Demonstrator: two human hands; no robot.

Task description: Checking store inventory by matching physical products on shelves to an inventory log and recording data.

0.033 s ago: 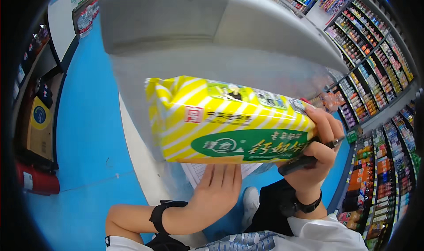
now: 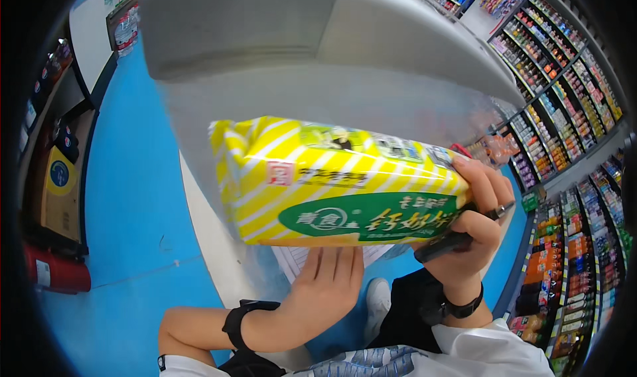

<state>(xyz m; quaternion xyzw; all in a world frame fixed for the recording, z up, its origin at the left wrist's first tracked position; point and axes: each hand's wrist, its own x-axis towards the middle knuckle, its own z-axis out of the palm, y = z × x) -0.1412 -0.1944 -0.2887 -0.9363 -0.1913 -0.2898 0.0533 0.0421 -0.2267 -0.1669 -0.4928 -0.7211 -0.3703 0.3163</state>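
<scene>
Shelves [image 2: 564,98] are ranged right of the yellow packet [image 2: 338,185], gripped at one end by the right hand [image 2: 479,238], presumably so its front shows; below, whether the left hand [image 2: 325,294] is closed can't be told.

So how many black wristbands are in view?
2. The left wristband is on the wrist below the left hand; the right wristband is on the wrist below the right hand, which holds the yellow striped package. Others could be hidden.
</scene>
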